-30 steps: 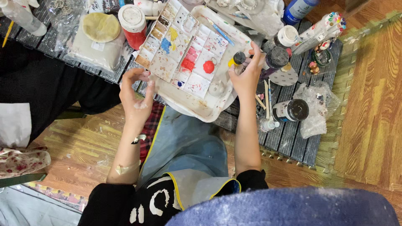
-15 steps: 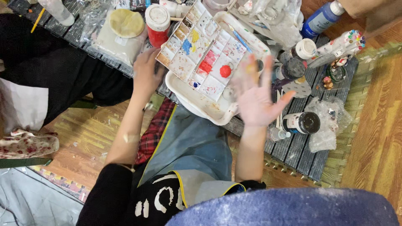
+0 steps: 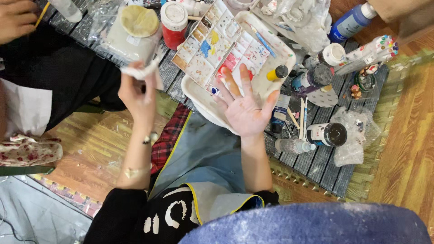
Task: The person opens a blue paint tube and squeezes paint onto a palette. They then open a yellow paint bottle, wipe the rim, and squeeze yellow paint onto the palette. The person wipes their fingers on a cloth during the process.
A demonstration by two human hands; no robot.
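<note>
My right hand [image 3: 245,107] is raised palm up with fingers spread, smeared with orange and pale paint, holding nothing; it hovers over the near edge of a white tray [image 3: 199,92]. A paint palette [image 3: 226,47] with many coloured wells lies on that tray, with a blue brush [image 3: 262,41] resting on it. My left hand [image 3: 138,92] is lifted to the left of the tray and pinches a crumpled white wipe [image 3: 141,71] between the fingers.
A red jar with white lid [image 3: 174,18], a plastic-wrapped block with a round yellowish disc [image 3: 135,27], several paint bottles [image 3: 316,74], a dark open jar [image 3: 327,134] and crumpled plastic [image 3: 352,135] crowd the slatted mat. Another person's hand [image 3: 16,18] holds a yellow stick at top left.
My right hand left the small bottle by the tray and turned palm up with fingers spread. My left hand rose and now holds a white wipe. The view shifted down and right.
</note>
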